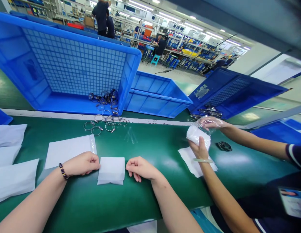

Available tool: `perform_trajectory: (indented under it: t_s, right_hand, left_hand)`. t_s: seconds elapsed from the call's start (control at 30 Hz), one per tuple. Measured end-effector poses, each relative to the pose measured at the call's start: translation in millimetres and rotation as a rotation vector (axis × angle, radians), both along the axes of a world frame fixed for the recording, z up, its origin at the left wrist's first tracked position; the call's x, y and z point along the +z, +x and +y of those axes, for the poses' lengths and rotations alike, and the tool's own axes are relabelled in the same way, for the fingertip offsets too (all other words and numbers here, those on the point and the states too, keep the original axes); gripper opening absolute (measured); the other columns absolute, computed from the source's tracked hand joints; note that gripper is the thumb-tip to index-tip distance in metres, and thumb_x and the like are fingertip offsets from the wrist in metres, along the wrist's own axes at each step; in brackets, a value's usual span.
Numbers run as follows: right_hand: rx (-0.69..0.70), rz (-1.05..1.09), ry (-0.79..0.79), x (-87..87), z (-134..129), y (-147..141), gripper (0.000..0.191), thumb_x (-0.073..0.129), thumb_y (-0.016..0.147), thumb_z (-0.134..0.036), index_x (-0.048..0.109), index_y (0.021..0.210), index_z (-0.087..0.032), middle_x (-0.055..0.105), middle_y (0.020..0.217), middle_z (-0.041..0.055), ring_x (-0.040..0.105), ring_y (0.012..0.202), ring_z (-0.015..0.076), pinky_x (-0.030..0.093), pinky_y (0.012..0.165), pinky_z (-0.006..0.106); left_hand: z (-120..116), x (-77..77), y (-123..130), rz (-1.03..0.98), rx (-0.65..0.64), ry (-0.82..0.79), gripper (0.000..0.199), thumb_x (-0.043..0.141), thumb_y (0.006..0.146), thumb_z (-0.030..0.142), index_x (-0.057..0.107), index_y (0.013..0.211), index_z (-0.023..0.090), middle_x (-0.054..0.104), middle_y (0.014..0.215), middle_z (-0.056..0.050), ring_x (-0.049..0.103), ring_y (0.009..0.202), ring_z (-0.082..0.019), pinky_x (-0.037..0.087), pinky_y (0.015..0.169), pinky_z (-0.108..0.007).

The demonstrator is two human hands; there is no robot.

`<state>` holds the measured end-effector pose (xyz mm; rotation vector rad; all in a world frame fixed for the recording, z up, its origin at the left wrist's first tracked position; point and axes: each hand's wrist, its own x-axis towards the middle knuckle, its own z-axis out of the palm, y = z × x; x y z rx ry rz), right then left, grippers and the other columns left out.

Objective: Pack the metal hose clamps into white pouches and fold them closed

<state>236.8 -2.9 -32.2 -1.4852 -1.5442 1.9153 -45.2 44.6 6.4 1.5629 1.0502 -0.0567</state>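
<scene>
A folded white sheet (111, 170), paper-like, lies on the green table between my two hands. My left hand (86, 162), with a bead bracelet at the wrist, is closed at the sheet's left edge. Its curled fingers hide whatever may be in them. At the right edge is my right hand (142, 168), its fingers loosely bent and apart with nothing seen in them. Behind my left hand lies a flat white bag (69, 149) with a clear strip at its right end. Several metal hose clamps (109, 126) are scattered farther back, near a small clear plastic piece (131, 136).
A large blue crate (79, 42) lies tipped toward me with clamps inside; another blue crate (160, 103) stands beside it. White packets (14, 181) lie at left. At right, a co-worker's hands (201, 149) hold a white bundle (197, 135) and clear film over white sheets.
</scene>
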Motion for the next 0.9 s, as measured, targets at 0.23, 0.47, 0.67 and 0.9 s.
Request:
perform_trajectory:
  t_s: [0.23, 0.47, 0.67, 0.9]
  right_hand:
    - [0.029, 0.05, -0.109, -4.8, -5, -9, 0.025, 0.066, 0.066, -0.036, 0.058, 0.067, -0.013, 0.059, 0.056, -0.0023, 0.049, 0.035, 0.0044, 0.036, 0.031, 0.013]
    - [0.102, 0.127, -0.158, -0.9, -5, -12, 0.019, 0.063, 0.068, -0.028, 0.057, 0.059, -0.012, 0.058, 0.052, -0.0028, 0.049, 0.035, 0.0041, 0.037, 0.033, 0.013]
    - [0.136, 0.195, -0.2, 5.5, -6, -8, 0.021, 0.064, 0.068, -0.027, 0.057, 0.057, -0.012, 0.059, 0.05, -0.0022, 0.05, 0.035, 0.0046, 0.037, 0.034, 0.014]
    - [0.147, 0.258, -0.215, 9.2, -5, -7, 0.022, 0.064, 0.068, -0.03, 0.056, 0.059, -0.012, 0.059, 0.052, -0.0021, 0.049, 0.034, 0.0041, 0.037, 0.034, 0.013]
  left_hand:
    - [-1, -1.1, 4, 0.055, -0.028, -0.052, 0.031, 0.059, 0.064, 0.046, 0.051, 0.057, 0.017, 0.045, 0.041, 0.005, 0.033, 0.036, -0.007, 0.024, 0.037, -0.019]
    - [-4, -2.0, 6, -0.028, -0.058, -0.131, 0.025, 0.058, 0.066, 0.037, 0.05, 0.055, 0.016, 0.048, 0.042, 0.005, 0.036, 0.035, -0.006, 0.027, 0.039, -0.018]
    - [-6, 1.0, 7, -0.128, -0.067, -0.236, 0.024, 0.061, 0.066, 0.035, 0.053, 0.055, 0.015, 0.051, 0.041, 0.005, 0.038, 0.033, -0.005, 0.027, 0.037, -0.017]
    - [-6, -1.9, 9, -0.184, -0.014, -0.324, 0.02, 0.061, 0.066, 0.03, 0.053, 0.055, 0.015, 0.053, 0.04, 0.005, 0.038, 0.031, -0.004, 0.025, 0.034, -0.016]
